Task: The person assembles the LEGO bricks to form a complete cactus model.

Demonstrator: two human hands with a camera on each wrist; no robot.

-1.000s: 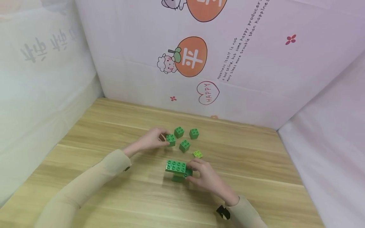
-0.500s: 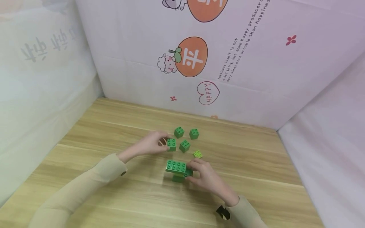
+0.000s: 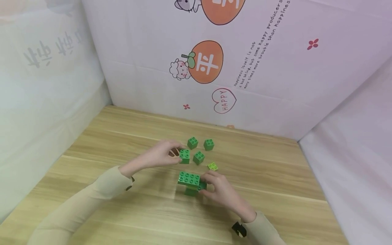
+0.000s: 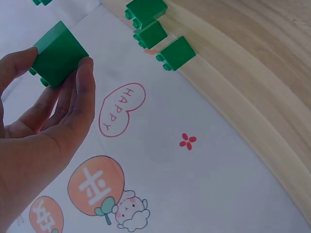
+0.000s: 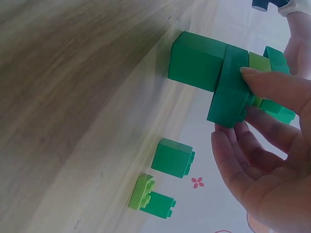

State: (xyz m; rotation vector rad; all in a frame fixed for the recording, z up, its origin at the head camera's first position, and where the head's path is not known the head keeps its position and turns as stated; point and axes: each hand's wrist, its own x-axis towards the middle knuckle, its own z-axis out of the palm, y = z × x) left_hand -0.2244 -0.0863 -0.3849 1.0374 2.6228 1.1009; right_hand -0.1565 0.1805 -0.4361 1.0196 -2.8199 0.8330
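In the head view, my left hand (image 3: 162, 154) pinches a green square toy building brick (image 3: 184, 156) between thumb and fingers, studs up. The left wrist view shows this brick (image 4: 58, 54) held at the fingertips. Nearer the front, my right hand (image 3: 225, 191) grips the right side of a small brick stack (image 3: 189, 178). A long green piece tops that stack. In the right wrist view, the stack (image 5: 197, 62) has green pieces with a lime layer between them; the thumb and fingers hold a middle green piece. The two hands are apart.
Three loose green bricks, one at the back left (image 3: 192, 143), one at the back right (image 3: 209, 144) and one in front (image 3: 198, 157), stand on the wooden table (image 3: 147, 214). A flat lime piece (image 3: 212, 166) lies near my right hand. White printed cloth (image 3: 263, 109) encloses the table.
My left hand has moved slightly toward the front with the green brick in its fingers. The right hand and the stack have stayed in place.
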